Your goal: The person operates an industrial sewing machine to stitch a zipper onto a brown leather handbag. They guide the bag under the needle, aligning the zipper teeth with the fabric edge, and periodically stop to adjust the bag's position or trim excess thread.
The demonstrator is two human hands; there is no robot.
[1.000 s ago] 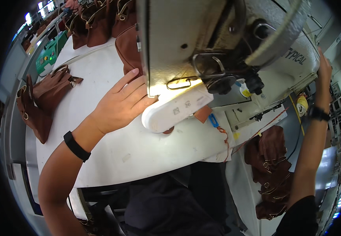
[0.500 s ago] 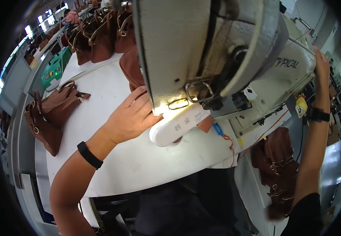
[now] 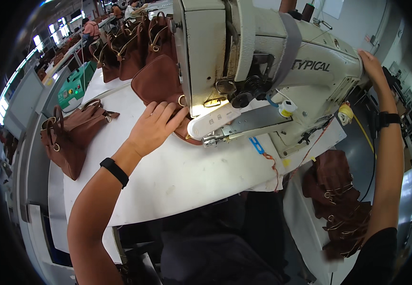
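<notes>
A light-grey sewing machine [image 3: 263, 52] stands over the white table, its lamp lighting the needle area. Beside its head lies a brown leather bag [image 3: 156, 80], partly hidden behind the machine and a white oblong attachment [image 3: 214, 121]. My left hand [image 3: 154, 124] lies over the bag's near part, fingers bent and closed on it close to the needle area. At the machine's far right end, my right hand [image 3: 370, 65] reaches up and curls round the handwheel end; the wheel itself is mostly hidden. Each wrist wears a black band.
One brown bag [image 3: 75, 135] lies at the table's left, and several stand upright at the back [image 3: 137, 47]. More brown pieces [image 3: 334, 199] with metal rings are piled at lower right. A blue tag [image 3: 257, 145] on an orange cord lies near the machine base. People work far off.
My view has shifted, so more of the machine and the brown bag shows. My left hand stays on the bag by the needle area; my right hand stays at the machine's right end.
</notes>
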